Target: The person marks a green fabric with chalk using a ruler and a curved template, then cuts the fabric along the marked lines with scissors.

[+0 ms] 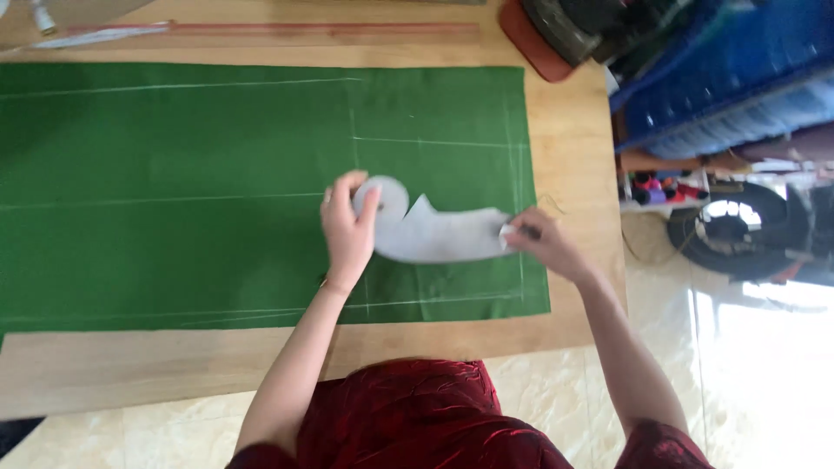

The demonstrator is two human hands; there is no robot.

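A long wooden table (573, 165) carries a big sheet of green cloth (174, 191) ruled with faint chalk lines, and near the cloth's right end lies a pale curved paper pattern (434, 236), rounded at its left and tapering to the right. The left hand (349, 230) presses down on the rounded end, fingers bent over its edge. The right hand (543, 243) pinches a small white piece of chalk (506, 231) against the pattern's right tip.
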